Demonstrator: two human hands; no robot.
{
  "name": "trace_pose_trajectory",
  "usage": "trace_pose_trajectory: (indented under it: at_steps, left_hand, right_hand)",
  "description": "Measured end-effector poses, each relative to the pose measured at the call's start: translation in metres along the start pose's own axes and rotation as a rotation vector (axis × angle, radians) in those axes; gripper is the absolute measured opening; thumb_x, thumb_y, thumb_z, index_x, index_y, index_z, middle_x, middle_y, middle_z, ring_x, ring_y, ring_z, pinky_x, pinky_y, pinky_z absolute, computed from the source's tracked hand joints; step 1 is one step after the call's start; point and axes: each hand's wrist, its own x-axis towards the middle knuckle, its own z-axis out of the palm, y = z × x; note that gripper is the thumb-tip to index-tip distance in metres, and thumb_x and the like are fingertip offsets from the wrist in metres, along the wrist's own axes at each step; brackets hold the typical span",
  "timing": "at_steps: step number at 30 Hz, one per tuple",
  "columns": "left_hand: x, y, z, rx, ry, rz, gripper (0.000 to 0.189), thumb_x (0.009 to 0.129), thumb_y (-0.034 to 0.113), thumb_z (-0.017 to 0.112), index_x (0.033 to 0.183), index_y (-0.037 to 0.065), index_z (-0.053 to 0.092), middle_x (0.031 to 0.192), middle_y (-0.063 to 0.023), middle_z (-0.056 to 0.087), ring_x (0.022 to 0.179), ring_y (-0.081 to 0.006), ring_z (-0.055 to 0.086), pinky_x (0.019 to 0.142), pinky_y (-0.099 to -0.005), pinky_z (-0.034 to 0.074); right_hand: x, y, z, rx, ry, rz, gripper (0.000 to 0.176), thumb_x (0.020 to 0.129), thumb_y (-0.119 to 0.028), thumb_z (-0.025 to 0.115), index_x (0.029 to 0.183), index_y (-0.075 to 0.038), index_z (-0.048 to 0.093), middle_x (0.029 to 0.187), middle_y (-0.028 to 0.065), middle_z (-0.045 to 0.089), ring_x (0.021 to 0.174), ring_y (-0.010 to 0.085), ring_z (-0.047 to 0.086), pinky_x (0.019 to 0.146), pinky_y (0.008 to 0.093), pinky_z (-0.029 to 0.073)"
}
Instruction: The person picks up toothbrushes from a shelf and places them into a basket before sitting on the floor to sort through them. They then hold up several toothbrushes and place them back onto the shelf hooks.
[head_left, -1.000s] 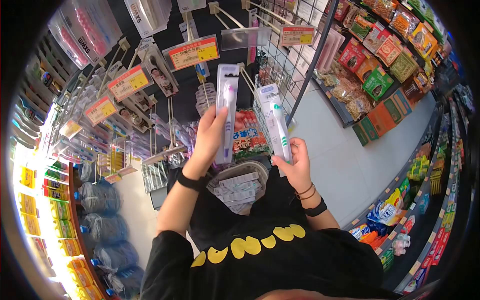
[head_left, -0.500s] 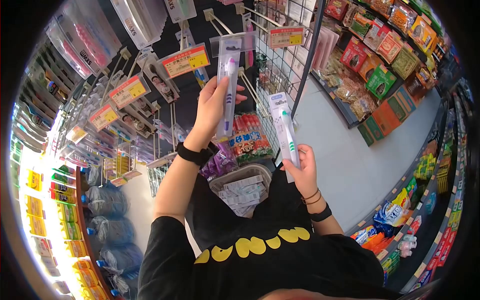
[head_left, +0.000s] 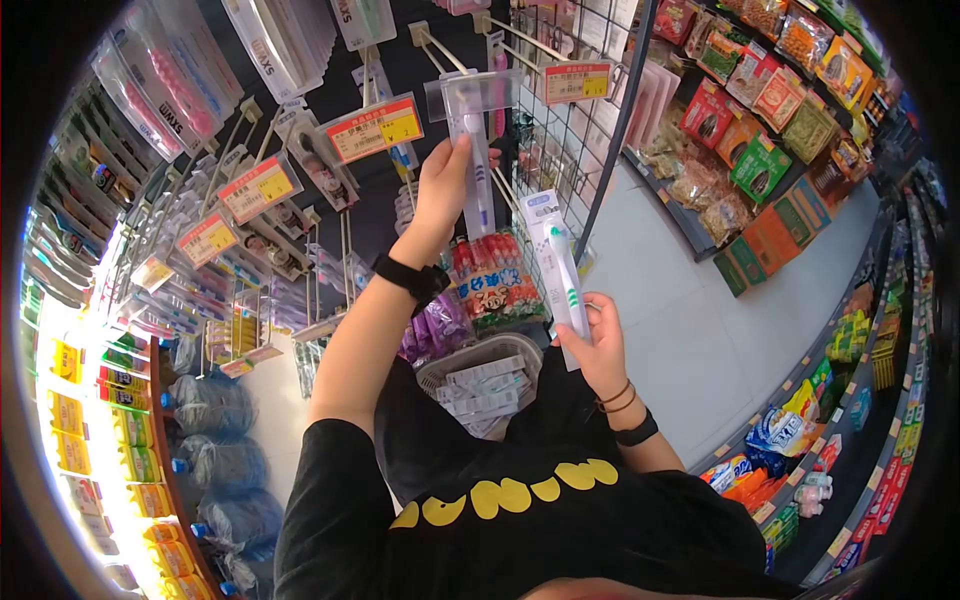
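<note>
My left hand (head_left: 443, 190) is raised and grips a purple toothbrush pack (head_left: 476, 160), holding its top against a metal display hook (head_left: 470, 75) beside a clear price-tag holder. Lower down and to the right, my right hand (head_left: 598, 340) holds a green-and-white toothbrush pack (head_left: 560, 265) upright in front of my chest. Both wrists wear dark bands. A grey basket (head_left: 480, 355) with several white boxed packs hangs below the hands, against my black shirt.
Peg hooks with orange-yellow price tags (head_left: 372, 125) and hanging packs fill the black display wall to the left. A wire grid panel (head_left: 570, 150) stands to the right of the hook. Snack shelves (head_left: 770, 110) line the far right aisle; water bottles (head_left: 205, 400) sit at lower left.
My left hand has lifted the purple toothbrush pack up and to the right, up to the hook. My right hand with the green pack has stayed nearly in place.
</note>
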Motion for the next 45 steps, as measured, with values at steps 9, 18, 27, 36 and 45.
trace_pose_trajectory:
  at_steps: [9, 18, 27, 36, 45]
  left_hand:
    - [0.06, -0.029, -0.03, 0.162, 0.226, 0.075, 0.027, 0.091, 0.022, 0.048, 0.087, 0.0, 0.063, 0.072, 0.0013, 0.055, 0.067, -0.006, 0.046, 0.06, -0.0223, 0.037]
    - [-0.064, -0.009, -0.013, -0.157, 0.087, -0.077, 0.041, 0.091, 0.023, 0.054, 0.124, 0.0, 0.046, 0.113, -0.0068, 0.056, 0.103, -0.0143, 0.052, 0.089, -0.0268, 0.04]
    - [-0.18, -0.001, -0.029, -0.335, 0.155, -0.28, 0.041, 0.094, 0.029, 0.046, 0.117, -0.005, 0.048, 0.099, -0.0157, 0.063, 0.09, -0.0233, 0.062, 0.084, -0.0353, 0.049]
    - [-0.272, 0.005, -0.133, -0.422, 0.673, -0.226, 0.04, 0.094, 0.034, 0.044, 0.115, 0.0, 0.044, 0.084, -0.0068, 0.05, 0.079, -0.0173, 0.05, 0.084, -0.0379, 0.044]
    - [-0.244, -0.008, -0.086, -0.559, 0.593, -0.322, 0.028, 0.09, 0.03, 0.048, 0.099, 0.004, 0.047, 0.064, -0.0018, 0.043, 0.056, -0.0123, 0.041, 0.051, -0.0259, 0.036]
  right_hand:
    - [-0.002, -0.008, 0.0, -0.035, 0.014, -0.041, 0.043, 0.081, 0.006, 0.058, 0.117, 0.001, 0.034, 0.094, 0.0132, 0.06, 0.075, 0.0144, 0.06, 0.068, 0.0265, 0.048]
    - [0.007, -0.015, 0.018, 0.07, -0.074, -0.019, 0.039, 0.086, 0.001, 0.056, 0.118, 0.001, 0.034, 0.098, 0.0129, 0.059, 0.082, 0.0144, 0.059, 0.071, 0.0278, 0.051]
    - [0.011, -0.018, 0.054, -0.352, -0.44, -0.107, 0.034, 0.084, -0.003, 0.059, 0.116, 0.001, 0.047, 0.099, 0.0113, 0.061, 0.091, 0.0171, 0.061, 0.079, 0.0287, 0.048]
    - [0.027, -0.133, 0.022, -0.606, -0.655, -0.723, 0.021, 0.088, -0.009, 0.045, 0.105, -0.002, 0.055, 0.103, 0.0181, 0.058, 0.104, 0.038, 0.054, 0.09, 0.0493, 0.042]
    - [0.02, -0.211, 0.035, -0.514, -0.48, -1.284, 0.016, 0.092, -0.041, 0.044, 0.1, -0.036, 0.057, 0.105, -0.0032, 0.055, 0.122, 0.037, 0.035, 0.098, 0.0581, 0.029]
